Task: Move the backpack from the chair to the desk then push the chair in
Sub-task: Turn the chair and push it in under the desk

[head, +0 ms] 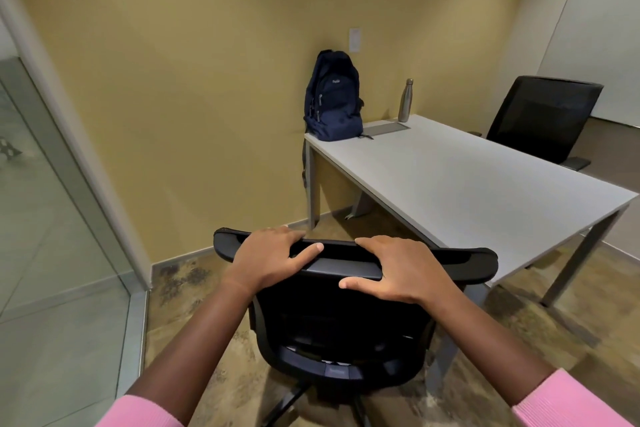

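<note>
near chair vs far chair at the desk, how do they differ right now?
The near chair is gripped along its top edge by the left hand and right hand; the far chair is untouched. The near chair shows its back and stands off the desk corner; the far chair faces the camera, close against the opposite side. Both are black office chairs.

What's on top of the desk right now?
On the desk: a navy backpack upright at the far corner, and a steel bottle near a grey inset panel. The nearest edge is hidden behind the chair back.
</note>
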Demonstrator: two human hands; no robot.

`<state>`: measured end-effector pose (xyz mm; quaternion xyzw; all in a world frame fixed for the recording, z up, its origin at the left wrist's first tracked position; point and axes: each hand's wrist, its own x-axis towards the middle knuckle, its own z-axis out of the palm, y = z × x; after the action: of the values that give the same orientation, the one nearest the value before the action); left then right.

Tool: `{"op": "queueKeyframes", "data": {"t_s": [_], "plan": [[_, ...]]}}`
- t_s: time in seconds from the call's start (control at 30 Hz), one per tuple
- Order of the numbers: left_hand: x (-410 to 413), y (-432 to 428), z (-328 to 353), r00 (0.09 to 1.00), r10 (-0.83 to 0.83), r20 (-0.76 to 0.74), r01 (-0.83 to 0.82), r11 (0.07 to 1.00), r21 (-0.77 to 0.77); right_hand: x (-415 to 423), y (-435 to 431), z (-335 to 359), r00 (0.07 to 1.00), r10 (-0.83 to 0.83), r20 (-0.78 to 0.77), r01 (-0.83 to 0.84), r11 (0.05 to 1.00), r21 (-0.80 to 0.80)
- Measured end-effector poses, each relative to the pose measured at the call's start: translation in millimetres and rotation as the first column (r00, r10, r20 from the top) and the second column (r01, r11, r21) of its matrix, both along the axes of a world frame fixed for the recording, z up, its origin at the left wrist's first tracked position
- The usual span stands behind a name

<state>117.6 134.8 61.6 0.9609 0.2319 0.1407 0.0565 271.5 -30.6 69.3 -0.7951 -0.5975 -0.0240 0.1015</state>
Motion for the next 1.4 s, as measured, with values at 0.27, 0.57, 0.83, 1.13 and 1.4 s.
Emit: {"op": "queueKeyframes", "data": {"t_s": [0.27,0.57,0.83,1.13,1.4], "plan": [[23,29,2,1.0,0.018,0.015,-0.017,1.0,-0.009,19,30,-1,1.0,-0.03,0.0,0.03,0.998,0.053],[60,77,-1,0.999,0.04,0.005,-0.04,0.998,-0.048,48,79,-6,0.998,-0.069,0.009,0.068,0.995,0.078],[107,129,-5,0.998,-0.014,0.059,0.015,1.0,-0.016,86,118,-4,0.981,-0.182,-0.062,0.189,0.975,0.115],[156,201,-5,0.988,-0.129,0.082,0.13,0.991,-0.007,136,158,2,0.825,-0.529,-0.2,0.55,0.832,0.068],[198,261,-4,0.978,-0.208,0.023,0.207,0.978,0.01,164,189,-2,0.755,-0.652,-0.072,0.651,0.758,-0.045]]}}
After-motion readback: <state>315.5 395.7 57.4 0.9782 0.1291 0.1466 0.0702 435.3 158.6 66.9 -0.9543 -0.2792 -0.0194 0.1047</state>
